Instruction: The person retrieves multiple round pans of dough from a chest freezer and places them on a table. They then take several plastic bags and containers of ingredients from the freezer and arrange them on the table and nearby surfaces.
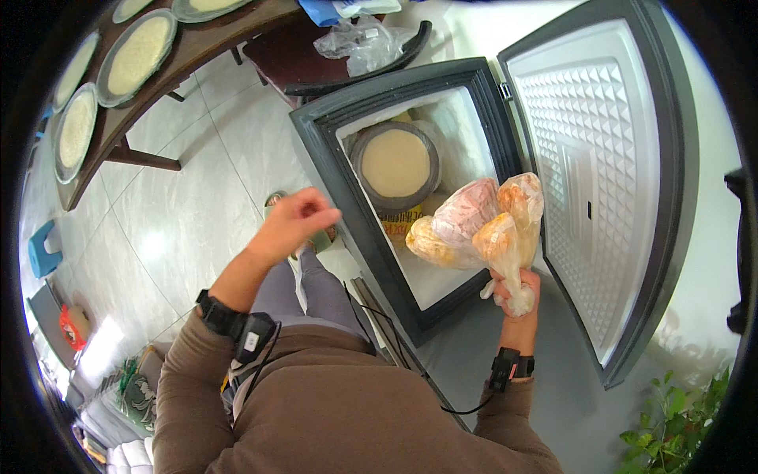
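My right hand grips the twisted necks of several clear plastic bags over the near right rim of an open chest freezer. One bag holds a pink mass; the others hold yellow-orange food. A yellowish bag hangs lowest over the freezer's inside. Within the freezer, a round plate carries a flat cream-coloured disc. Below it, a yellow package with printed writing is partly hidden. My left hand is loosely curled, left of the freezer, with nothing visible in it.
The raised freezer lid stands at the right. A dark table at upper left bears several plates with cream discs. A chair with clear plastic bags adjoins the freezer. A cable hangs nearby; a leafy plant is lower right.
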A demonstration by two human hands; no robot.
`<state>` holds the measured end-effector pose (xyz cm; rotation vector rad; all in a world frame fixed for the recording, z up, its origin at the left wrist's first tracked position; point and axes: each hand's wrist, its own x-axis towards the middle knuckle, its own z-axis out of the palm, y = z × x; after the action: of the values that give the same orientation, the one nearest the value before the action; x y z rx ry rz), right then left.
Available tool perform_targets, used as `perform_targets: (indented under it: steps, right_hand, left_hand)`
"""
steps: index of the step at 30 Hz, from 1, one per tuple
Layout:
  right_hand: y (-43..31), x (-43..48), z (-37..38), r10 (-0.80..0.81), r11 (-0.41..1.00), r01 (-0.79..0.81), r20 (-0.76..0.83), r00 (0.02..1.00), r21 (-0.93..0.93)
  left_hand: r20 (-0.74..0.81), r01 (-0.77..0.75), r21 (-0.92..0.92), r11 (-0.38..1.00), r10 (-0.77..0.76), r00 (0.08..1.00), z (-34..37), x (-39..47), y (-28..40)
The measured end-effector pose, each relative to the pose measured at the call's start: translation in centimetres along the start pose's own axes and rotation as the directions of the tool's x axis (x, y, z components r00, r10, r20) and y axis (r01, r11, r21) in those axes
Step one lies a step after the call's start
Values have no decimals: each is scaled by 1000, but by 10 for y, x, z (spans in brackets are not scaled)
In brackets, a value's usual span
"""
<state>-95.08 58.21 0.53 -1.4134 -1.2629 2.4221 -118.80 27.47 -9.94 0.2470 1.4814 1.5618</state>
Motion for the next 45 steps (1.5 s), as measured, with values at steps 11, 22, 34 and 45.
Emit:
perform_targets:
  steps: [11,22,34,45]
  right_hand:
    - [-10,-6,71,57,990,-67,85,995,128]
    - [-11,-8,68,82,829,-99,55,995,551]
    - [-22,-13,78,129,663,-100,18,992,742]
    - [-32,-15,60,216,943,-209,-1,976,258]
  left_hand:
    - [123,-124,196,973,101,987,97,48,31]
    - [318,-175,131,976,126,940,87,58,-1]
    - [177,-44,46,998,35,984,108,56,-17]
    - [329,-5,112,994,-32,944,86,55,-30]
